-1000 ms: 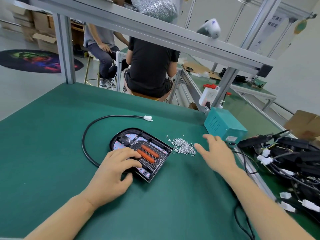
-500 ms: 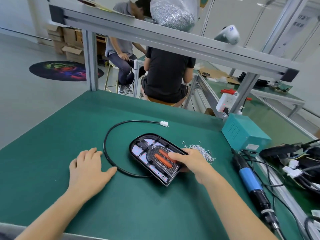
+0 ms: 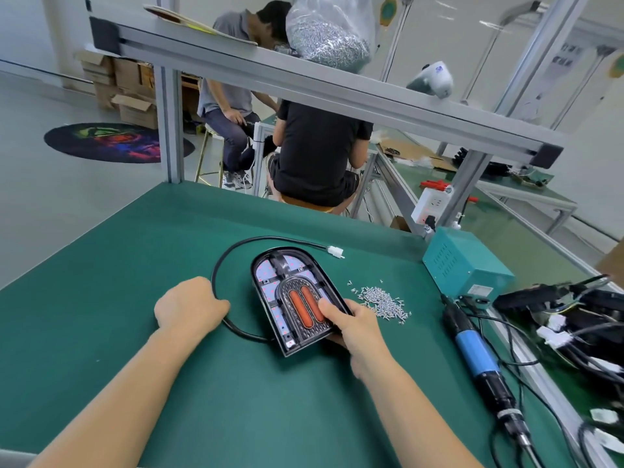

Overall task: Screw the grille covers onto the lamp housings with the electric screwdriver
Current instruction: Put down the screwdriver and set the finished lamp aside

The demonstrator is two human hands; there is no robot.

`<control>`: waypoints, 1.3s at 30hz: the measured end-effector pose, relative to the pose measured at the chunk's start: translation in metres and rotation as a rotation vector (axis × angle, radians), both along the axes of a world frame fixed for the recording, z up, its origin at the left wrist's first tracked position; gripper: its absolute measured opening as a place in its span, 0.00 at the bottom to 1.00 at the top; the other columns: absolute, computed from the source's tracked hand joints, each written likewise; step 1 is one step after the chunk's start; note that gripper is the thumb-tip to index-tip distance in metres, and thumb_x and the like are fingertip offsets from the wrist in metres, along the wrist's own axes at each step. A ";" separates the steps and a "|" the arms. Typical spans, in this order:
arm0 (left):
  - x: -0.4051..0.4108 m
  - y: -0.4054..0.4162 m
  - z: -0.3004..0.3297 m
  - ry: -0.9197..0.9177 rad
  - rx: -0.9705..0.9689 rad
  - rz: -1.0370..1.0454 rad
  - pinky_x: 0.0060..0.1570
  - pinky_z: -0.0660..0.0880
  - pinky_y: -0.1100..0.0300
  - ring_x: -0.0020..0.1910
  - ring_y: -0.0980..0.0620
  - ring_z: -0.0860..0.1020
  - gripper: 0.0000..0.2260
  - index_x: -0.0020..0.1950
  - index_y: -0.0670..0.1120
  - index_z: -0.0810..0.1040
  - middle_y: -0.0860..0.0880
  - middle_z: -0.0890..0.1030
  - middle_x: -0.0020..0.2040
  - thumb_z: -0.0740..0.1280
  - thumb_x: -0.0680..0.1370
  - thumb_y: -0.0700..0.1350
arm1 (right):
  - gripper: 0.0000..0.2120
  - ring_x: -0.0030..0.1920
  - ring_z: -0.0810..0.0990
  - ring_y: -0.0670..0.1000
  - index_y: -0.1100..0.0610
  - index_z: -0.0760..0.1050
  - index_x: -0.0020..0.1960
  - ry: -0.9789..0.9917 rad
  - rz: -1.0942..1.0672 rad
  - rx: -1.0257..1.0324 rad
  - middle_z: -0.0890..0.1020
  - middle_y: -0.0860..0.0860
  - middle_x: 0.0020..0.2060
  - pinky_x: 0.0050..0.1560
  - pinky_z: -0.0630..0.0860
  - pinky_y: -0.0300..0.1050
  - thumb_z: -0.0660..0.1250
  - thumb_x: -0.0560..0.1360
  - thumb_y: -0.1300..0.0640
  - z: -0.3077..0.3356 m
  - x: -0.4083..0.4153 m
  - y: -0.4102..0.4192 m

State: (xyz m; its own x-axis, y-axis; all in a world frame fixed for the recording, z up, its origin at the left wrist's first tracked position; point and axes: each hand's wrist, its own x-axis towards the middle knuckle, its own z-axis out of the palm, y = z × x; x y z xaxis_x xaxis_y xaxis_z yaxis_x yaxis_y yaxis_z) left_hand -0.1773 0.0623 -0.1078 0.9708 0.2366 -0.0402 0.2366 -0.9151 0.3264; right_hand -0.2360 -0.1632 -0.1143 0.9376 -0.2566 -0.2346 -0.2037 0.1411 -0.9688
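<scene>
Right hand (image 3: 351, 327) grips lamp housing (image 3: 297, 298) near end; I note electric screwdriver (image 3: 479, 359) lying lengthwise just right, nearest it

Bright, even overhead light; soft shadows, wide-angle bending and blur toward edges.

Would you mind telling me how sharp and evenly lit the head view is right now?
Head view: soft, even light; lamp housing and screws sharp; wide-angle bending of the frame beam; blur toward the electric screwdriver at the lower right corner.
</scene>
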 end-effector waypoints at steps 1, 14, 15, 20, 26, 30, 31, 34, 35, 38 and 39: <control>0.003 0.000 -0.001 0.001 0.013 0.003 0.30 0.62 0.63 0.32 0.52 0.72 0.07 0.36 0.46 0.73 0.51 0.76 0.35 0.66 0.71 0.49 | 0.07 0.34 0.83 0.48 0.61 0.81 0.52 -0.008 -0.004 0.001 0.86 0.52 0.38 0.36 0.79 0.39 0.72 0.75 0.61 0.000 -0.001 0.001; 0.030 0.000 0.010 0.072 -0.356 0.003 0.30 0.73 0.62 0.21 0.47 0.78 0.04 0.36 0.40 0.73 0.44 0.80 0.24 0.60 0.70 0.38 | 0.09 0.36 0.83 0.49 0.63 0.80 0.55 -0.040 0.017 0.044 0.85 0.52 0.40 0.39 0.79 0.39 0.71 0.76 0.62 0.003 -0.006 0.005; 0.031 -0.001 0.004 0.020 -0.523 0.015 0.34 0.77 0.57 0.24 0.45 0.79 0.05 0.38 0.38 0.73 0.42 0.81 0.27 0.60 0.72 0.37 | 0.09 0.36 0.83 0.50 0.63 0.80 0.55 -0.042 0.016 0.051 0.85 0.52 0.40 0.39 0.79 0.40 0.70 0.76 0.62 0.002 -0.005 0.005; 0.015 -0.023 -0.009 -0.179 -1.369 0.081 0.31 0.79 0.61 0.30 0.50 0.80 0.11 0.56 0.43 0.72 0.43 0.80 0.39 0.56 0.78 0.33 | 0.11 0.39 0.83 0.50 0.62 0.79 0.57 -0.083 -0.009 0.087 0.86 0.53 0.43 0.43 0.80 0.42 0.71 0.75 0.64 -0.002 -0.003 0.005; 0.000 -0.045 0.001 -0.282 -1.705 -0.124 0.40 0.76 0.60 0.39 0.56 0.79 0.11 0.62 0.51 0.75 0.55 0.83 0.43 0.58 0.82 0.44 | 0.13 0.47 0.82 0.50 0.58 0.79 0.58 -0.264 -0.015 0.015 0.85 0.56 0.52 0.56 0.79 0.45 0.72 0.74 0.64 -0.003 0.004 0.009; 0.002 -0.054 0.007 -0.430 -1.671 -0.177 0.52 0.75 0.56 0.50 0.53 0.80 0.12 0.57 0.53 0.77 0.53 0.83 0.52 0.69 0.76 0.41 | 0.15 0.49 0.81 0.46 0.55 0.78 0.58 -0.379 0.025 -0.110 0.85 0.51 0.51 0.54 0.76 0.38 0.73 0.73 0.64 0.002 0.013 0.008; 0.004 -0.055 0.008 -0.463 -1.677 -0.151 0.50 0.76 0.57 0.49 0.54 0.81 0.11 0.55 0.53 0.77 0.54 0.84 0.49 0.69 0.75 0.39 | 0.14 0.49 0.81 0.44 0.54 0.78 0.58 -0.393 0.043 -0.152 0.85 0.49 0.50 0.52 0.75 0.35 0.72 0.74 0.64 0.004 0.014 0.007; 0.009 -0.052 0.009 -0.500 -1.766 -0.124 0.49 0.79 0.60 0.48 0.53 0.80 0.10 0.54 0.50 0.79 0.54 0.84 0.47 0.65 0.78 0.37 | 0.08 0.48 0.81 0.46 0.55 0.80 0.56 -0.380 0.130 -0.241 0.85 0.49 0.49 0.52 0.75 0.38 0.64 0.80 0.55 0.014 0.023 0.000; 0.010 -0.051 0.009 -0.497 -1.792 -0.154 0.50 0.79 0.61 0.48 0.54 0.81 0.10 0.54 0.50 0.79 0.54 0.84 0.48 0.64 0.78 0.37 | 0.14 0.50 0.81 0.49 0.55 0.81 0.55 -0.338 0.150 -0.248 0.85 0.50 0.50 0.53 0.75 0.41 0.58 0.83 0.50 0.020 0.028 -0.005; 0.013 -0.045 0.014 -0.478 -1.800 -0.305 0.49 0.79 0.62 0.48 0.55 0.82 0.12 0.53 0.51 0.80 0.52 0.84 0.49 0.64 0.77 0.36 | 0.16 0.55 0.79 0.46 0.51 0.78 0.58 -0.237 0.142 -0.361 0.81 0.49 0.56 0.50 0.71 0.32 0.54 0.84 0.48 0.040 0.048 -0.023; 0.015 -0.044 0.016 -0.472 -1.780 -0.368 0.49 0.79 0.62 0.49 0.55 0.82 0.12 0.53 0.51 0.81 0.51 0.84 0.50 0.65 0.76 0.37 | 0.12 0.61 0.76 0.46 0.50 0.74 0.63 -0.222 0.147 -0.490 0.78 0.49 0.61 0.52 0.69 0.31 0.58 0.83 0.50 0.045 0.056 -0.029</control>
